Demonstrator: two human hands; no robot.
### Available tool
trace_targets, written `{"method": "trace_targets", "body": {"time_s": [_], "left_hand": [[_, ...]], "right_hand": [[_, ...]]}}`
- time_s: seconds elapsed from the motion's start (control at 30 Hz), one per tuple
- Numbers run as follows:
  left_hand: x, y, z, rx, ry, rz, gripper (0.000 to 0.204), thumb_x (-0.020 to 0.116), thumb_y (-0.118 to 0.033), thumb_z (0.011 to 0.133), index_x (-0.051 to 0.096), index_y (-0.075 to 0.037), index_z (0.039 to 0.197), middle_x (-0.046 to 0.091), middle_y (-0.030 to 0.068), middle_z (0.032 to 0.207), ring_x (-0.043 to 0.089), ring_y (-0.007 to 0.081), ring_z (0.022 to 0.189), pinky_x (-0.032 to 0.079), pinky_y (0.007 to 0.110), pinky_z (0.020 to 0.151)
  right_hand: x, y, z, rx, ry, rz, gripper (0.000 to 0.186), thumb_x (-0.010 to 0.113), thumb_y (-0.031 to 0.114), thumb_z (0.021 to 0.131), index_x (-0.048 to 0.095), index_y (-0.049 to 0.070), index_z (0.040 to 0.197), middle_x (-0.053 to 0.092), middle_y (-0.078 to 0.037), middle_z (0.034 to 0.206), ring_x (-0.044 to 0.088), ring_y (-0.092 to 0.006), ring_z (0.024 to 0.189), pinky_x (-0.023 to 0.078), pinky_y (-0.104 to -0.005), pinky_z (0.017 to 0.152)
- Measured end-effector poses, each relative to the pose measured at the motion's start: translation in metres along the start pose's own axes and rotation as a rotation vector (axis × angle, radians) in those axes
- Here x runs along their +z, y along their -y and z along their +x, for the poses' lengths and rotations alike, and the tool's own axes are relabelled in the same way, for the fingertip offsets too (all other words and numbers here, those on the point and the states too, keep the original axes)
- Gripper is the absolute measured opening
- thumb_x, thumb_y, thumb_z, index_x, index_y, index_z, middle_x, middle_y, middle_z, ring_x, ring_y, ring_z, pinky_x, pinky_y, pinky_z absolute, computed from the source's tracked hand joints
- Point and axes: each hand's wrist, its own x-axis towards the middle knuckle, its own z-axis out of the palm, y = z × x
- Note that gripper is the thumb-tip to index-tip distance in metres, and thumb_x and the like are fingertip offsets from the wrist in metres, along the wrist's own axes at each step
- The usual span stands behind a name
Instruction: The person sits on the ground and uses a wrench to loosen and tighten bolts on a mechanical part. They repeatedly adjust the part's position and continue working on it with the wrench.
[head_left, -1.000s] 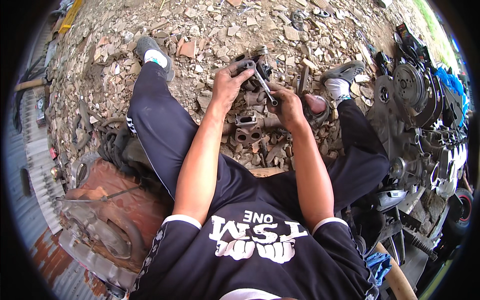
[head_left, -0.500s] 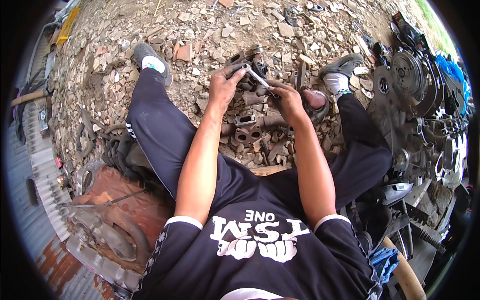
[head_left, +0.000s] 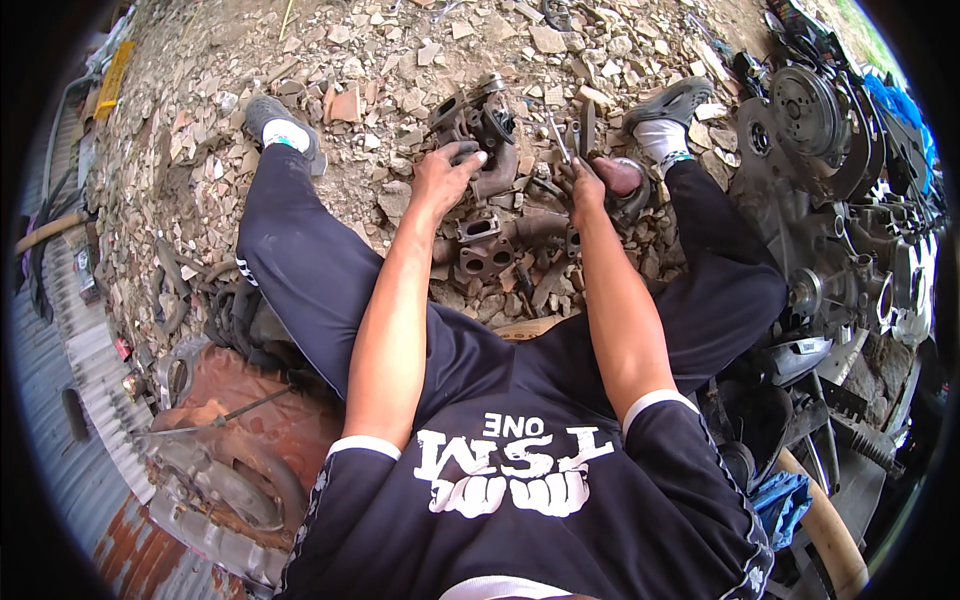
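Note:
In my right hand [head_left: 586, 192] is a slim silver wrench [head_left: 558, 138], its shaft pointing away from me past the fingertips. My left hand [head_left: 440, 182] is at the near side of a rusty cast pipe part [head_left: 497, 165], probably an exhaust manifold. Its fingers are curled and the thumb lies close to them; whatever they hold is hidden. A dark, round-mouthed housing [head_left: 497, 125] sits at the far end of that part. Nearer me lies a second rusty manifold piece [head_left: 487, 260] with flanged port holes. Another wrench [head_left: 574, 135] stands out beside the right hand.
Broken stones and tile chips [head_left: 380, 60] cover the ground. A round metal housing [head_left: 640, 190] lies near my right shoe [head_left: 670, 105]. Piled engine parts and a drum [head_left: 805, 110] line the right. At left are a rusty engine casing [head_left: 240, 400] and corrugated sheet [head_left: 90, 350].
My left hand has let go of the wrench and come down beside the rusty part. The right hand has carried the wrench rightward and turned it to point away from me.

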Motion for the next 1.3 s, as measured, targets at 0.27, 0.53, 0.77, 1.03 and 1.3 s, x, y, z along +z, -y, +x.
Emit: {"method": "trace_targets", "body": {"time_s": [0.27,0.53,0.77,1.03,1.3], "left_hand": [[-0.005,0.012,-0.001,-0.081,0.002,0.035,0.042,0.074,-0.032,0.089,0.070,-0.007,0.122,0.074,0.0112,0.110,0.068,0.0183,0.100,0.051,0.031,0.089],[0.000,0.011,0.001,-0.064,0.021,0.070,0.043,0.074,-0.034,0.087,0.071,-0.007,0.121,0.074,0.0144,0.110,0.069,0.0213,0.102,0.051,0.032,0.092],[0.004,0.012,0.002,-0.093,0.023,0.114,0.042,0.074,-0.033,0.088,0.071,-0.006,0.119,0.074,0.0146,0.109,0.069,0.0211,0.101,0.051,0.032,0.091],[0.008,0.005,0.000,-0.089,0.035,0.125,0.040,0.074,-0.032,0.088,0.071,-0.005,0.117,0.074,0.0135,0.108,0.069,0.0204,0.099,0.051,0.032,0.090],[0.010,-0.004,0.002,-0.060,0.045,0.113,0.039,0.072,-0.032,0.090,0.071,-0.005,0.119,0.074,0.0131,0.108,0.069,0.0191,0.100,0.051,0.032,0.090]], "right_hand": [[0.006,-0.018,-0.028,-0.333,0.001,-1.464,0.036,0.065,0.022,0.087,0.069,0.009,0.120,0.068,-0.019,0.119,0.063,-0.0365,0.115,0.050,-0.0443,0.099],[0.006,-0.046,-0.008,-0.241,0.032,-1.527,0.034,0.051,0.023,0.091,0.069,0.006,0.114,0.066,-0.022,0.124,0.063,-0.0359,0.116,0.052,-0.0451,0.097],[0.009,-0.040,-0.018,-0.229,0.163,-1.721,0.037,0.043,0.025,0.098,0.072,0.005,0.110,0.070,-0.018,0.118,0.068,-0.0332,0.109,0.055,-0.0430,0.092],[0.016,-0.012,-0.030,-0.345,-0.273,-1.221,0.040,0.068,0.027,0.085,0.066,0.015,0.123,0.061,-0.018,0.125,0.059,-0.0384,0.117,0.048,-0.0458,0.099],[0.009,0.017,-0.012,-0.251,-0.548,-1.016,0.053,0.069,0.014,0.080,0.049,0.013,0.130,0.045,-0.020,0.125,0.054,-0.0422,0.112,0.046,-0.0473,0.095]]}}
